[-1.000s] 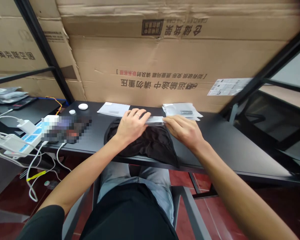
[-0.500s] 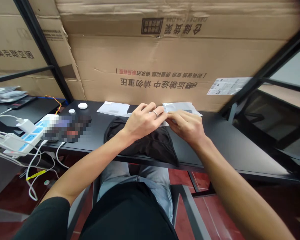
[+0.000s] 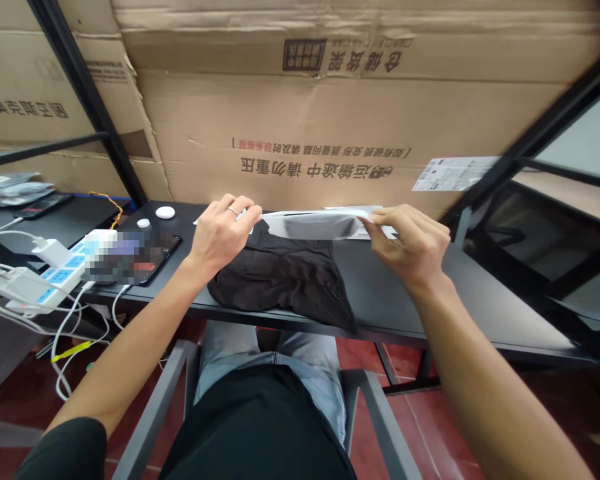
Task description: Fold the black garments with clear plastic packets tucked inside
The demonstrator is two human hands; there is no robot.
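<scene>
Black desktop [image 3: 410, 303] runs beneath a rumpled dark cloth [image 3: 290, 283], and over the cloth's far edge a pale plastic bag [image 3: 315, 229] spans the gap between both hands. The right hand [image 3: 407, 243] pinches its right corner between thumb and fingertips; the left hand [image 3: 220, 233], thumb hidden, curls closed at its left end. Light, even tension along the thin rim seems wisest, since hard tugging could tear it.

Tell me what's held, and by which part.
A flat, whitish plastic pouch, pinched at its right end by the right grip; the left grip meets its left end, hold partly hidden.
</scene>
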